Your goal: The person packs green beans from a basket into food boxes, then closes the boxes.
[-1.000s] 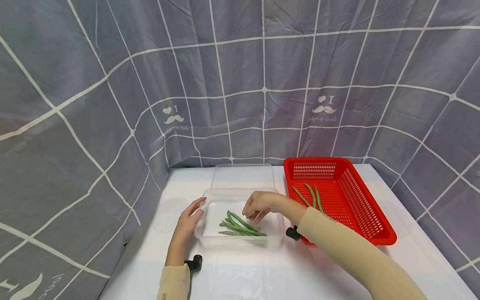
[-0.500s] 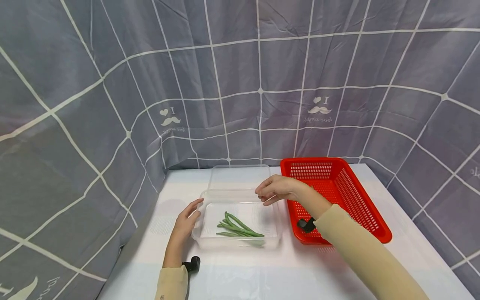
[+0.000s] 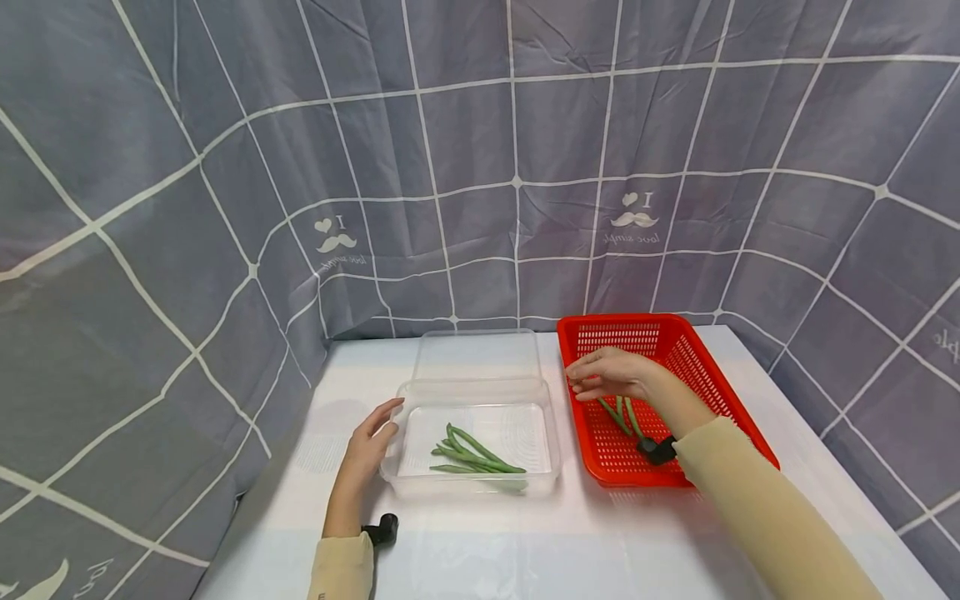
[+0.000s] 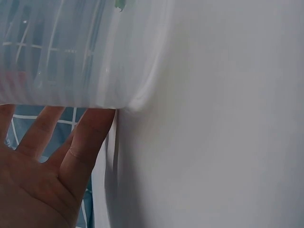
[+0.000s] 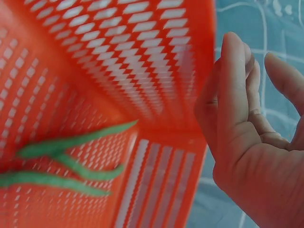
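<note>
My left hand (image 3: 371, 442) rests its fingertips against the left side of a clear plastic container (image 3: 553, 433), its fingers fairly straight in the left wrist view. Several green beans (image 3: 480, 454) lie in a loose bunch on the container's floor. My right hand (image 3: 611, 375) is over the left side of a red plastic basket (image 3: 720, 400), holding nothing. Its thumb and fingers stand apart in the right wrist view. Below that hand, a few green beans (image 5: 71, 145) lie on the basket's perforated bottom, partly hidden by the hand in the head view.
A clear flat lid (image 3: 477, 354) lies behind the container on the white table (image 3: 480, 550). Grey curtain (image 3: 465, 125) with white lines hangs behind and at both sides. The basket stands just right of the container.
My right hand has moved right, out of the clear container and over to the red basket. The left hand stays at the container's side. The beans in the container lie as before.
</note>
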A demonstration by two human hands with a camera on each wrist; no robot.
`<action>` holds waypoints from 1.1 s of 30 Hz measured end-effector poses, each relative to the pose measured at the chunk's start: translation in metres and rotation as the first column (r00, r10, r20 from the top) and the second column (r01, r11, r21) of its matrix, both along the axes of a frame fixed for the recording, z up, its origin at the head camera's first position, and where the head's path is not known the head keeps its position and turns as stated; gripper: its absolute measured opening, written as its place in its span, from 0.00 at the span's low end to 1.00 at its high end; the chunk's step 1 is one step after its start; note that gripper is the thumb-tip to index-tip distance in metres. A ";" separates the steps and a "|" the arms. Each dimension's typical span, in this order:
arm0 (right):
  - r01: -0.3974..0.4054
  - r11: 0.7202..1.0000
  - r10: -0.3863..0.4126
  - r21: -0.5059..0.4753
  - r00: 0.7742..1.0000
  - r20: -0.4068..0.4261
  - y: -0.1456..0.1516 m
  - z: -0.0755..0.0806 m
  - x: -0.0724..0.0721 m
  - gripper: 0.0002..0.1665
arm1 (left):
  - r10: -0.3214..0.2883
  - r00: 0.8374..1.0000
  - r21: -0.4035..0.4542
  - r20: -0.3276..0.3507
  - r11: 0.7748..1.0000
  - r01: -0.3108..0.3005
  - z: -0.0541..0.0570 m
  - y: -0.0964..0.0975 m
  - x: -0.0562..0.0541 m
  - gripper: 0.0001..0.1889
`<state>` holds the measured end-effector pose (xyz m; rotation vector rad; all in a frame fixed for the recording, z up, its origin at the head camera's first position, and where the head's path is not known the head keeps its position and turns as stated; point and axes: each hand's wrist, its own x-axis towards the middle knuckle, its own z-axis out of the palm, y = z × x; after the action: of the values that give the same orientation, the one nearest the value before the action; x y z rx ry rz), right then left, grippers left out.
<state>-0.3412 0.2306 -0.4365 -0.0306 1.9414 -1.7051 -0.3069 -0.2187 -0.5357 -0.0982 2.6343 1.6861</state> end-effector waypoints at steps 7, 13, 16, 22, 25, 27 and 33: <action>0.074 0.997 -0.074 0.001 0.996 0.041 0.036 -0.006 -0.001 0.19 | -0.001 1.000 -0.001 -0.002 1.000 0.001 0.000 -0.001 -0.001 0.26; 0.123 0.992 -0.125 0.034 0.991 0.054 0.060 -0.013 -0.004 0.16 | -0.003 1.000 -0.002 0.004 1.000 0.003 0.001 -0.003 -0.001 0.26; 0.153 0.986 -0.157 0.071 0.985 0.065 0.069 -0.018 -0.004 0.14 | -0.006 1.000 0.000 0.008 1.000 0.006 0.001 -0.003 -0.001 0.26; 0.196 0.972 -0.208 0.131 0.975 0.085 0.082 -0.031 -0.003 0.13 | 0.003 1.000 0.014 0.009 1.000 -0.003 0.000 -0.002 -0.001 0.26; 0.202 0.967 -0.218 0.152 0.971 0.093 0.088 -0.037 -0.004 0.18 | 0.005 1.000 0.010 0.000 1.000 -0.005 -0.002 -0.002 -0.002 0.26; 0.203 0.965 -0.222 0.169 0.970 0.100 0.091 -0.041 -0.004 0.20 | 0.003 1.000 0.005 -0.007 1.000 -0.003 -0.002 -0.002 -0.002 0.26; 0.193 0.960 -0.219 0.201 0.969 0.115 0.096 -0.045 -0.004 0.23 | 0.004 1.000 0.004 -0.010 1.000 -0.004 -0.001 -0.001 -0.002 0.26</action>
<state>-0.3451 0.3268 -0.4817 0.3621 2.0514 -1.5959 -0.3086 -0.2202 -0.5367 -0.0951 2.6392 1.6976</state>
